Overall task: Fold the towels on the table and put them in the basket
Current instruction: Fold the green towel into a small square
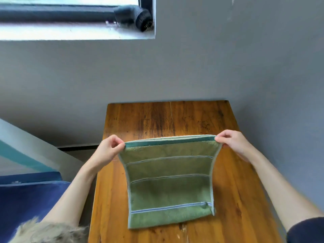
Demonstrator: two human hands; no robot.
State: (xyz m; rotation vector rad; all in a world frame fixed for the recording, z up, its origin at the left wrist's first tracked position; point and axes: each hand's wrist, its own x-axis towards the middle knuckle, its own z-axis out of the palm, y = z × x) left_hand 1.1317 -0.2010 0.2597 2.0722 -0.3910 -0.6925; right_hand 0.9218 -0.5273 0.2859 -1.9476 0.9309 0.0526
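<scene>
A green towel (170, 183) with thin blue and white stripes is stretched over the wooden table (233, 181). Its near end lies on the tabletop; its far edge is lifted. My left hand (108, 149) pinches the far left corner between thumb and fingers. My right hand (231, 141) pinches the far right corner the same way. The towel hangs taut between both hands and looks doubled at the far edge. No basket is in view.
A grey wall (192, 67) stands right behind the table's far edge. A blue cushion or seat (26, 204) lies to the left, with something furry (49, 232) at the bottom left. A window with a dark pipe (70, 13) sits at the upper left.
</scene>
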